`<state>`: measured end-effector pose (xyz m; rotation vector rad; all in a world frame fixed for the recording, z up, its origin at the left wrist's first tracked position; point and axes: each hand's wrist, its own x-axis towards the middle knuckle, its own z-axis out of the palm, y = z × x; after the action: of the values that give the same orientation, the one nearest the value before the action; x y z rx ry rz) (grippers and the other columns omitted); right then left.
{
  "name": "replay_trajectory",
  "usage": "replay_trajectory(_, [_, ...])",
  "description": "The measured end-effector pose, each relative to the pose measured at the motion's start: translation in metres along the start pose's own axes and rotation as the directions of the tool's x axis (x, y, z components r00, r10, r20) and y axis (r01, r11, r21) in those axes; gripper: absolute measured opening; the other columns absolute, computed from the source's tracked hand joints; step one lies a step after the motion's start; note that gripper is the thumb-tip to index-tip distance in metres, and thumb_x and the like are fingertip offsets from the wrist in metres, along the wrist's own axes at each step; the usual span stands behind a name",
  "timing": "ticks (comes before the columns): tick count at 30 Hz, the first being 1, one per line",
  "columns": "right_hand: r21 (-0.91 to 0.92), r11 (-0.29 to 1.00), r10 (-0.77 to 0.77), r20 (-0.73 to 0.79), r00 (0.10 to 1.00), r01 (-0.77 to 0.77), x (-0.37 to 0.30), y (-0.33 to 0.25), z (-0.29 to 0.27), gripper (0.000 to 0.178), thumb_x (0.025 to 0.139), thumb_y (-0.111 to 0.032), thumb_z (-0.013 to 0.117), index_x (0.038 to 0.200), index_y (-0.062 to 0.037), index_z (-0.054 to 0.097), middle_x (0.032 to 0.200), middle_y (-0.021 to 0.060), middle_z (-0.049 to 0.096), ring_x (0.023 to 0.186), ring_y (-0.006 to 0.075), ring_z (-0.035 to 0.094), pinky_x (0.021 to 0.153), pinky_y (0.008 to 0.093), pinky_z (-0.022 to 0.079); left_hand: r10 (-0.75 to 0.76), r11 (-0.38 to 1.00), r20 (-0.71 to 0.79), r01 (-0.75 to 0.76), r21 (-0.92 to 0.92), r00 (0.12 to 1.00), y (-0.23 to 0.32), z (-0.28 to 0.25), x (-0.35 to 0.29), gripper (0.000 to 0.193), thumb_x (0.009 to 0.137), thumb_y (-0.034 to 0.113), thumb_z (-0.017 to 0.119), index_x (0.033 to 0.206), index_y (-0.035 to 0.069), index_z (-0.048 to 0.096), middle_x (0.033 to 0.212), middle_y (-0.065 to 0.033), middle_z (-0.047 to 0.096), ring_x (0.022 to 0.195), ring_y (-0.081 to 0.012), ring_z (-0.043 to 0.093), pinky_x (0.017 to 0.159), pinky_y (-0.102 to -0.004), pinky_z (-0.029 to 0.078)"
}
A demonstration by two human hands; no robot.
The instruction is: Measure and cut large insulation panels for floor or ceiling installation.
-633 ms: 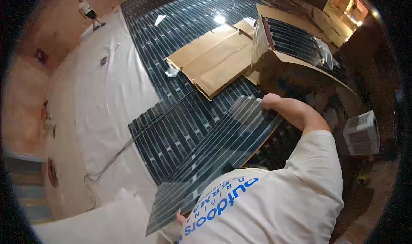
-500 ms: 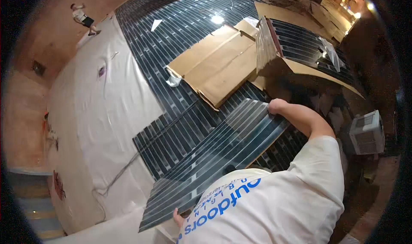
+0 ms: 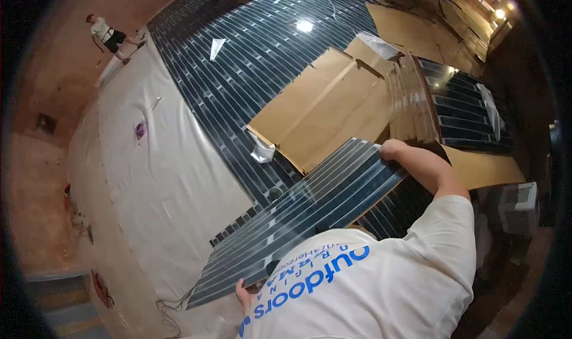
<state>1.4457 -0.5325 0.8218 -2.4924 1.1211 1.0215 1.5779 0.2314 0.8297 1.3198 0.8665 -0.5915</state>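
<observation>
A long, thin, dark panel with pale stripes (image 3: 298,214) is held tilted in front of my body. My right hand (image 3: 392,150) has its fingers closed round the far right corner. My left hand (image 3: 245,294) grips the near edge towards the panel's lower left end, partly hidden by my shirt. Beneath and beyond it lies a floor covering of similar dark striped panels (image 3: 220,95). To the left, a whitish sheet (image 3: 167,172) borders those panels, and the held panel's left end overlaps it in view.
Flattened cardboard (image 3: 325,103) lies just beyond the panel, with crumpled white wrapping (image 3: 262,152) at its corner. At the right stands a stack of striped panels (image 3: 471,106) in cardboard. A white boxy unit (image 3: 517,208) is near my right arm. Another person (image 3: 110,38) stands far left.
My view has shifted. The held panel now covers much of the row of floor panels that showed beside it. Both hands keep their grip. The far person's pose has changed.
</observation>
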Motion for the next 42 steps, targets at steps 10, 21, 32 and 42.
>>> replay_trajectory(10, [-0.007, 0.995, 0.101, 0.032, 0.994, -0.101, 0.176, -0.016, -0.232, 0.031, 0.087, -0.019, 0.058, 0.11, -0.0095, 0.077, 0.119, 0.0204, 0.072, 0.111, 0.0395, 0.07, 0.093, 0.0465, 0.057, -0.169, 0.982, 0.189, 0.182, -0.053, 0.967, 0.273, 0.326, 0.209, 0.038, 0.089, 0.022, 0.065, 0.123, 0.003, 0.06, 0.118, -0.0134, 0.069, 0.108, -0.0352, 0.067, 0.096, -0.0498, 0.056])
replay_trajectory(21, [-0.049, 0.999, 0.015, 0.208, 0.978, -0.005, 0.453, -0.025, -0.373, 0.033, 0.082, -0.014, 0.062, 0.111, -0.0085, 0.078, 0.121, 0.0208, 0.072, 0.113, 0.0366, 0.07, 0.093, 0.045, 0.057, -0.062, 0.997, 0.178, 0.07, -0.034, 0.982, 0.428, 0.595, 0.394, 0.029, 0.09, 0.011, 0.061, 0.118, 0.003, 0.061, 0.113, -0.014, 0.07, 0.105, -0.0333, 0.07, 0.092, -0.0461, 0.061])
replay_trajectory(32, [-0.064, 0.993, 0.106, 0.165, 0.981, -0.096, 0.636, 0.003, -0.575, 0.034, 0.086, -0.015, 0.059, 0.115, -0.0112, 0.076, 0.124, 0.0202, 0.071, 0.114, 0.0389, 0.069, 0.093, 0.0442, 0.057, -0.186, 0.982, 0.282, 0.165, 0.096, 0.941, 0.577, 0.889, 0.486, 0.027, 0.094, 0.022, 0.063, 0.114, 0.003, 0.063, 0.113, -0.0133, 0.071, 0.103, -0.0305, 0.069, 0.089, -0.0437, 0.057])
replay_trajectory(42, [0.331, 0.761, 0.512, 0.22, 0.83, -0.558, 0.755, 0.088, -0.736, 0.06, 0.104, -0.047, 0.043, 0.118, 0.0047, 0.071, 0.128, 0.0302, 0.065, 0.119, 0.0475, 0.062, 0.105, 0.0499, 0.048, -0.122, 0.968, 0.322, 0.041, 0.248, 0.939, 0.7, 1.337, 0.584, 0.027, 0.095, 0.012, 0.061, 0.118, -0.002, 0.06, 0.111, -0.0135, 0.068, 0.102, -0.0315, 0.07, 0.094, -0.046, 0.059])
